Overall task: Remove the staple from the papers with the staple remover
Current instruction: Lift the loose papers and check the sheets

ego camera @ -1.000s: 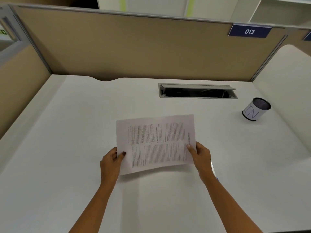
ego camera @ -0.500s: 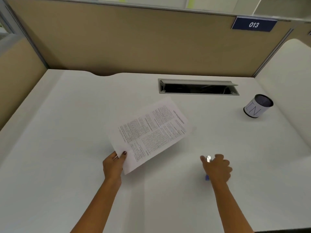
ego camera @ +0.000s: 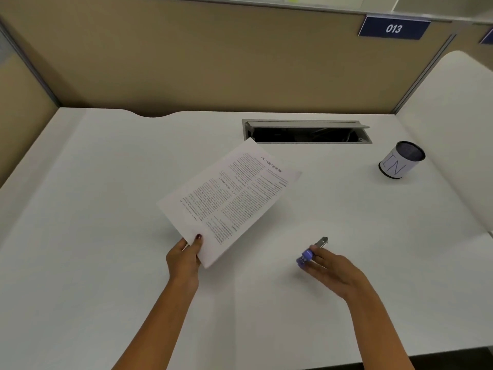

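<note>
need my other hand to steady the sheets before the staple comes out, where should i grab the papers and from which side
Pinch the papers at a bare margin near a corner, coming in from the edge, thumb on top, as the left hand does at the near corner. The stack is thin, flat and lifted off the desk, so an edge pinch likely suits it. The right hand holds the staple remover; the staple itself isn't visible.
</note>
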A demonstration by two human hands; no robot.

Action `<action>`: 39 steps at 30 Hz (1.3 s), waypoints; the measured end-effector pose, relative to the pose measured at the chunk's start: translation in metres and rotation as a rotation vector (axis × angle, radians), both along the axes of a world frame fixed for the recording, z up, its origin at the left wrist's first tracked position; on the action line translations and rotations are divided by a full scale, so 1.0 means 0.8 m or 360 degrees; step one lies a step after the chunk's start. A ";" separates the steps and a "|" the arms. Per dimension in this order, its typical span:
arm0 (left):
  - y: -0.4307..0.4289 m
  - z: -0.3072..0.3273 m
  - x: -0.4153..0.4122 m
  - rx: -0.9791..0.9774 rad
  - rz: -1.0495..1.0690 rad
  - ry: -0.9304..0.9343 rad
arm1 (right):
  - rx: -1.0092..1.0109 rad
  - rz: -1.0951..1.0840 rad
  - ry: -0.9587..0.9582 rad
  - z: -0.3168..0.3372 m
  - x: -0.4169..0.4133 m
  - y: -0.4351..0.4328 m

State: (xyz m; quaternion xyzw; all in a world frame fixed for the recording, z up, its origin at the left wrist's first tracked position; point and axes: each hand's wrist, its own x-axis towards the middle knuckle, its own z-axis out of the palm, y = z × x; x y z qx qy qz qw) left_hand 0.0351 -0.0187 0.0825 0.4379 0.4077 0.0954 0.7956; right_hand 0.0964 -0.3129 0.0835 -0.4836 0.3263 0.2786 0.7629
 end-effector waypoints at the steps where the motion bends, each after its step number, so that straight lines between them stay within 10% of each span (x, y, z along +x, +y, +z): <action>1: -0.002 0.002 0.000 0.0012 0.0016 -0.0012 | 0.0153 -0.0029 -0.0030 0.005 -0.004 0.002; 21: -0.021 0.036 -0.002 0.0007 0.0119 -0.0212 | 0.0562 -0.0301 -0.0001 0.055 -0.049 0.068; 39: -0.029 0.057 -0.003 0.0102 0.0091 -0.0231 | 0.0562 0.0202 -0.0152 0.069 -0.058 0.072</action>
